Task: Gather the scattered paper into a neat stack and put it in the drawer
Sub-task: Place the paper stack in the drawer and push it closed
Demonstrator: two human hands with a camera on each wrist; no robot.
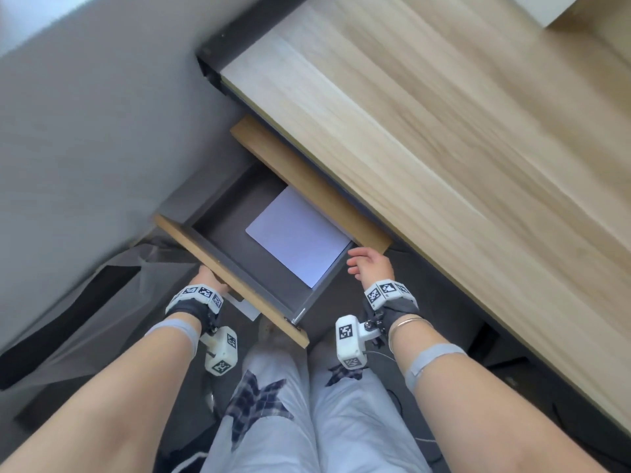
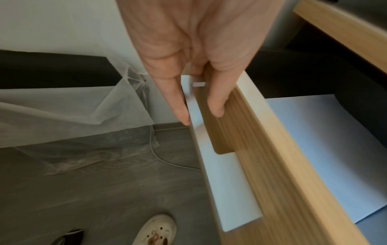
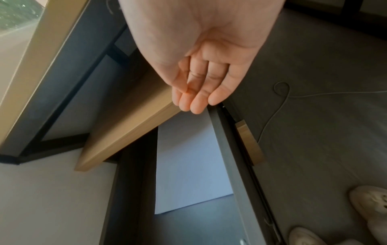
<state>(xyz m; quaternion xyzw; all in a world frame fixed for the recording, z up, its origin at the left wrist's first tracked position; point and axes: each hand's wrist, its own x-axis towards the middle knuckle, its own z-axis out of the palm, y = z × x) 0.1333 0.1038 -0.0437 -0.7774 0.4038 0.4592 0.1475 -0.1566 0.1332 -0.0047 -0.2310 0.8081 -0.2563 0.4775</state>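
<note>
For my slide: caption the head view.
Paper stack lies in the open drawer; left hand grips its front, right hand empty.

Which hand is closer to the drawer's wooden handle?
Left. The left hand grips the wooden handle on the drawer front. The right hand hangs loose by the drawer's far side, holding nothing.

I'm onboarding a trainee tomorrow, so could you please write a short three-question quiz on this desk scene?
1. True or false: the paper lies inside the open drawer.
2. Which of the hands touches the drawer front? A) left hand B) right hand
3. Fill in: the right hand holds ____.

Key: 1 true; 2 A; 3 nothing.
</note>
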